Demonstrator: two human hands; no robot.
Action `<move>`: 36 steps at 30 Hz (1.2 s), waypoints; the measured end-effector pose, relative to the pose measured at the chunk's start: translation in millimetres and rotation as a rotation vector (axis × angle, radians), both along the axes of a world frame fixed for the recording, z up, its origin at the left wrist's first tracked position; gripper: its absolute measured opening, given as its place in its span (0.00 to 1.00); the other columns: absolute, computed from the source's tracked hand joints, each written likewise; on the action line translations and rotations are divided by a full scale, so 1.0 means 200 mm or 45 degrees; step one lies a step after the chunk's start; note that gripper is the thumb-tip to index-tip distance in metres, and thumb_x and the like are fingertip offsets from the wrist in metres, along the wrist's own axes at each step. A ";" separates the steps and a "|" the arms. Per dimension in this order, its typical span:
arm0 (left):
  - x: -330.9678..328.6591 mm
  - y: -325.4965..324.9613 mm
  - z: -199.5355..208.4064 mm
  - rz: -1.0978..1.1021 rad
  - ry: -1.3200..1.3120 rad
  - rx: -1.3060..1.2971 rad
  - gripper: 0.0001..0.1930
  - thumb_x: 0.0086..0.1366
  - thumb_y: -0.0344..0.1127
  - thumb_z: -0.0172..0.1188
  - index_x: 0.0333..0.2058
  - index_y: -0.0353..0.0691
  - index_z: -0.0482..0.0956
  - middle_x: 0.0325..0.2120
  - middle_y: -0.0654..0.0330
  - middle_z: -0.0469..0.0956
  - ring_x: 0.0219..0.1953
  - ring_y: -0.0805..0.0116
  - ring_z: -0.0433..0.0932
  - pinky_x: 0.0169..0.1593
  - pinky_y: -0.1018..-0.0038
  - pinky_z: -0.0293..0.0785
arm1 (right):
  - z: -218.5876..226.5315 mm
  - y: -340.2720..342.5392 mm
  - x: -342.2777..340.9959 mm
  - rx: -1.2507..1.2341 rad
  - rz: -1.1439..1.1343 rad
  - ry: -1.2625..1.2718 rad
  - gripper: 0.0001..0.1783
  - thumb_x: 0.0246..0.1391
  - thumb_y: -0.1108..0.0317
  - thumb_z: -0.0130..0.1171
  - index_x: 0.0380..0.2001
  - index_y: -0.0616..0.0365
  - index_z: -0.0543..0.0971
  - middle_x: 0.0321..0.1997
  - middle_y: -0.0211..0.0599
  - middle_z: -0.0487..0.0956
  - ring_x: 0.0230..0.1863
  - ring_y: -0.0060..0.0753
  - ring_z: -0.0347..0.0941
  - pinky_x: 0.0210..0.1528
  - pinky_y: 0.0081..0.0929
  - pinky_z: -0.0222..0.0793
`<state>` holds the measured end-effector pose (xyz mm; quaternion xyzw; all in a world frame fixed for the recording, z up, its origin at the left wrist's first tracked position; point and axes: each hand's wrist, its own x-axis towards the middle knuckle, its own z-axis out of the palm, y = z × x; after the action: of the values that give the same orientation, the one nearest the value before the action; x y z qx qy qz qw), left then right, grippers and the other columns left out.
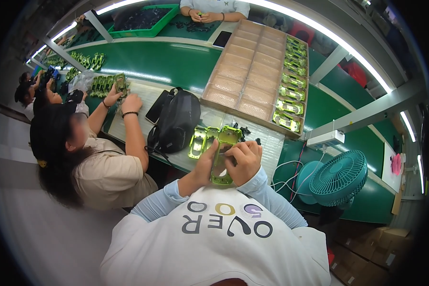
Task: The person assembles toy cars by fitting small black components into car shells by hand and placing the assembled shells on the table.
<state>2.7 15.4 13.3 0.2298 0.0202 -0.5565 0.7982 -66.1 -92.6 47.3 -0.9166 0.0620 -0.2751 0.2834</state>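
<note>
Green desk along a factory line. Left hand steadies a green plastic frame upright near the chest; right hand, grip pressed together, pinches a small part against it. Finished frames lie just beyond, tray within reach.

Factory assembly line: long green workbench, seated workers in row, tray of green plastic housings, overhead strip lights.

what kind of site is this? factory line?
Most likely a hand-assembly line in a factory. The person's left hand and right hand hold a bright green plastic housing; a cardboard tray carries rows of like parts along its right side, and a co-worker sits at the same green bench.
</note>
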 end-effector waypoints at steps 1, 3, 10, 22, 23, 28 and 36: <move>0.00 0.00 -0.01 0.000 0.020 0.012 0.24 0.61 0.51 0.32 0.43 0.36 0.62 0.37 0.60 0.68 0.40 0.72 0.68 0.43 0.77 0.64 | 0.00 0.00 0.00 0.000 -0.001 0.000 0.08 0.24 0.74 0.57 0.17 0.52 0.73 0.20 0.26 0.70 0.29 0.31 0.62 0.34 0.27 0.53; 0.01 0.00 -0.02 -0.002 0.040 0.023 0.23 0.61 0.51 0.32 0.42 0.37 0.63 0.36 0.60 0.68 0.38 0.73 0.68 0.42 0.77 0.65 | 0.00 0.00 0.01 -0.038 0.012 0.006 0.06 0.26 0.73 0.56 0.16 0.52 0.73 0.20 0.26 0.70 0.29 0.30 0.62 0.34 0.27 0.53; 0.00 0.00 -0.03 0.039 0.021 0.077 0.22 0.61 0.50 0.33 0.41 0.38 0.64 0.35 0.61 0.69 0.36 0.73 0.69 0.40 0.77 0.66 | 0.00 -0.02 0.02 -0.033 0.018 0.040 0.05 0.28 0.71 0.57 0.16 0.52 0.74 0.20 0.24 0.70 0.29 0.30 0.62 0.34 0.27 0.53; -0.01 0.01 -0.01 0.056 -0.189 0.111 0.20 0.61 0.50 0.34 0.40 0.39 0.65 0.32 0.64 0.68 0.34 0.77 0.67 0.38 0.80 0.64 | -0.03 0.00 0.02 -0.029 0.005 -0.086 0.06 0.28 0.74 0.56 0.17 0.54 0.74 0.22 0.26 0.71 0.28 0.32 0.61 0.32 0.28 0.55; -0.02 0.01 -0.01 0.074 -0.171 0.106 0.20 0.61 0.50 0.35 0.39 0.39 0.65 0.31 0.64 0.68 0.33 0.77 0.67 0.37 0.80 0.64 | -0.04 0.00 0.03 -0.026 -0.003 -0.119 0.06 0.28 0.75 0.56 0.17 0.54 0.74 0.22 0.27 0.71 0.28 0.32 0.61 0.31 0.28 0.55; -0.02 0.02 -0.03 0.055 -0.188 0.109 0.19 0.60 0.50 0.36 0.38 0.40 0.65 0.29 0.65 0.68 0.31 0.78 0.66 0.35 0.81 0.63 | -0.03 -0.01 0.03 -0.022 0.020 -0.112 0.07 0.27 0.75 0.56 0.19 0.55 0.74 0.23 0.28 0.71 0.28 0.34 0.61 0.31 0.28 0.55; -0.02 0.03 -0.04 0.071 -0.159 0.087 0.17 0.60 0.48 0.37 0.37 0.41 0.65 0.28 0.66 0.68 0.30 0.79 0.67 0.33 0.82 0.63 | -0.04 0.00 0.03 0.004 0.044 -0.117 0.08 0.28 0.77 0.56 0.20 0.57 0.73 0.29 0.31 0.72 0.33 0.37 0.63 0.35 0.29 0.58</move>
<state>-2.3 20.8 5.4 0.2905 -0.0045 -0.5176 0.8048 -59.1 -93.6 40.1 -0.9035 0.0336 -0.3119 0.2920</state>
